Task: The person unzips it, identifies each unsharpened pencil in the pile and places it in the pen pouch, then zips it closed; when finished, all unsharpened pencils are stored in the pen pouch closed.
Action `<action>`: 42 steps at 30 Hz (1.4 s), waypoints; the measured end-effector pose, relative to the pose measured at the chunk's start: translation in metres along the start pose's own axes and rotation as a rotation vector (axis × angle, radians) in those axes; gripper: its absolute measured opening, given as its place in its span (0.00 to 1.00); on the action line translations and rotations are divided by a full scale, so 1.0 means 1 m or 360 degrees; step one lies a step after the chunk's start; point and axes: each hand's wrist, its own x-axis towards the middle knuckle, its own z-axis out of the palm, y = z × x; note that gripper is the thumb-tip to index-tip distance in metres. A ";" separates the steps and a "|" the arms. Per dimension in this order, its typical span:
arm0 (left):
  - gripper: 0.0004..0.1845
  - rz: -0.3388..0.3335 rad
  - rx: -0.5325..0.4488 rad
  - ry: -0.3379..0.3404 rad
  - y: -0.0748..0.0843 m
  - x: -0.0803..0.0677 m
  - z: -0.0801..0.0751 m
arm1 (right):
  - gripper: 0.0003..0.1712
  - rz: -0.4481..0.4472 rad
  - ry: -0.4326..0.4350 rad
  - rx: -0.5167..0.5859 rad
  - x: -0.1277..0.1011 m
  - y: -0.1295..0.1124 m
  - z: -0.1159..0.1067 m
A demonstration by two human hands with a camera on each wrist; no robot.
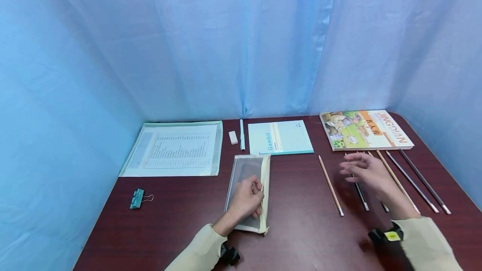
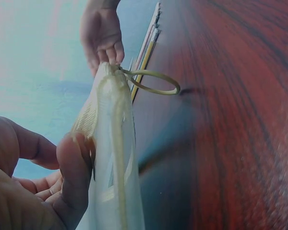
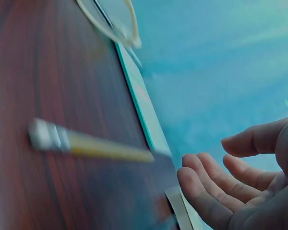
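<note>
A mesh pencil pouch point(image 1: 244, 170) with cream trim lies at the table's middle. My left hand point(image 1: 256, 195) rests on its near half, and in the left wrist view its thumb point(image 2: 74, 177) and fingers pinch the pouch's edge point(image 2: 110, 143); a cord loop point(image 2: 151, 81) hangs from the pouch's end. Blurred, my right hand point(image 1: 352, 166) hovers with relaxed fingers point(image 3: 221, 187) over several pencils point(image 1: 410, 181) and holds nothing. One wooden pencil point(image 1: 330, 185) lies alone between the hands.
Along the back lie a clear folder with a printed sheet point(image 1: 173, 149), an eraser point(image 1: 233, 137), a white pen point(image 1: 242, 135), a Gambit notebook point(image 1: 280, 137) and a picture book point(image 1: 365, 129). A teal binder clip point(image 1: 137, 198) sits front left. Blue curtain surrounds the table.
</note>
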 end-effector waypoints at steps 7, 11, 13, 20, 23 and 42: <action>0.05 -0.0007 0.0001 0.0004 -0.001 0.000 0.000 | 0.20 0.0083 0.0126 -0.0241 -0.006 0.012 -0.049; 0.05 -0.0012 0.0003 0.0005 0.000 0.000 -0.001 | 0.26 0.0134 0.0193 -0.0440 -0.008 0.019 -0.062; 0.05 -0.0014 0.0004 0.0003 0.000 0.000 -0.001 | 0.26 0.0140 0.0223 -0.0604 -0.008 0.023 -0.066; 0.05 -0.0021 -0.0001 0.0005 -0.001 0.000 -0.001 | 0.22 0.0044 0.0271 -0.1245 -0.005 0.032 -0.072; 0.05 -0.0024 -0.0007 0.0005 -0.001 0.000 0.000 | 0.21 0.0002 0.0271 -0.1391 -0.004 0.034 -0.071; 0.05 -0.0025 -0.0014 0.0005 -0.001 0.000 0.000 | 0.27 0.0166 0.0235 -0.1490 0.002 0.032 -0.060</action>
